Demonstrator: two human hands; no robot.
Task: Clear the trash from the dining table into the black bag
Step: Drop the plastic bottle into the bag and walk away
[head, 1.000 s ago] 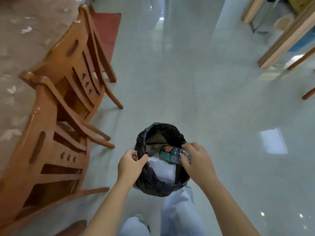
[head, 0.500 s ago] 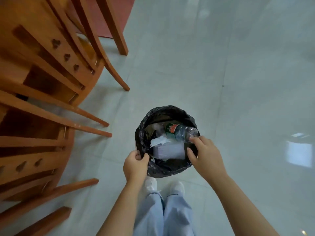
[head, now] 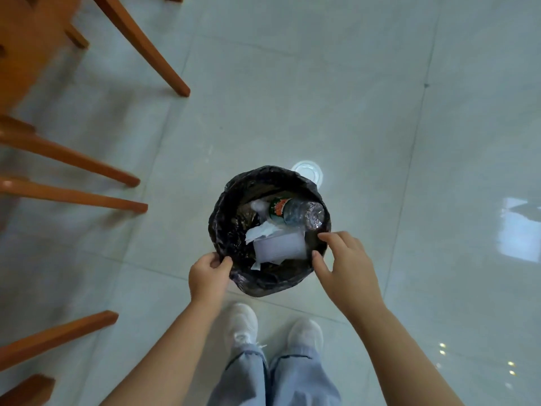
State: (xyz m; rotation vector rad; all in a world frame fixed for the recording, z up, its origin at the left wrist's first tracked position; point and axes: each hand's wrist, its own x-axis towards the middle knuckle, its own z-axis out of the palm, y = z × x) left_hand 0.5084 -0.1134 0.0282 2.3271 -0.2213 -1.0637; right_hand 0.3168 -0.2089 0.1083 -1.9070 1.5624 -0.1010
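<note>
The black bag [head: 231,230] hangs open below me, above the floor. Inside it lie a clear plastic bottle [head: 298,211] with a green and red label, a white box [head: 279,246] and crumpled white paper [head: 259,232]. My left hand [head: 208,276] pinches the bag's near left rim. My right hand [head: 347,266] hovers at the bag's right rim with fingers spread and nothing in it. The bottle lies free in the bag, just beyond my right fingertips.
A clear round plastic lid [head: 309,172] lies on the tiled floor just behind the bag. Wooden chair legs [head: 152,54] slant in from the left. My white shoes [head: 243,323] stand right under the bag.
My right hand has let go of the bottle, which now rests inside the bag. My view has tilted further down to the floor and my feet.
</note>
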